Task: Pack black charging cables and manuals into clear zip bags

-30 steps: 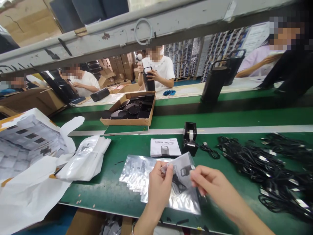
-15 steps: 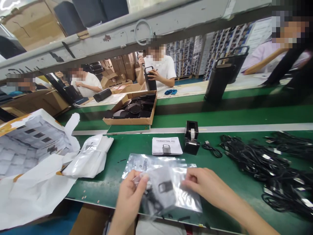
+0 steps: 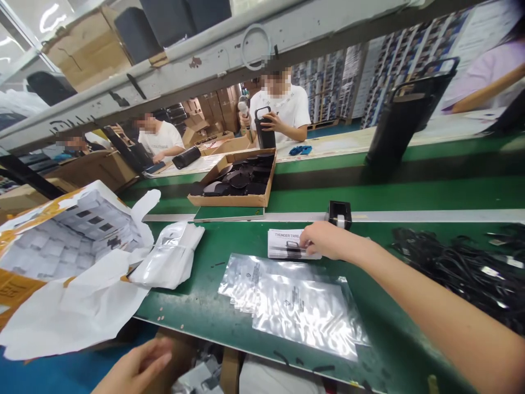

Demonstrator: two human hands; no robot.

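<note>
My right hand (image 3: 326, 241) reaches over the stack of printed booklets (image 3: 281, 249), its fingers closed on the top booklet's right side. My left hand (image 3: 137, 366) hangs below the front edge of the bench, fingers loosely apart and holding nothing. Beside it, under the bench, an open carton holds filled clear bags (image 3: 200, 377). Several flat clear plastic bags (image 3: 303, 312) lie overlapped on the green bench, just in front of the booklets. Behind my right hand stands a black tape dispenser (image 3: 339, 210), partly hidden by it.
Bundled black cables (image 3: 455, 268) lie at right. On the left are a pile of white bags (image 3: 174, 257) and an opened carton (image 3: 77, 235). A shallow box of dark parts (image 3: 235, 178) and black speakers (image 3: 396, 126) stand farther back. Co-workers sit across; a beam (image 3: 164, 71) runs overhead.
The filled bag has left my hands. My left hand has moved down and left below the bench edge, now open. My right hand has moved up to the booklets.
</note>
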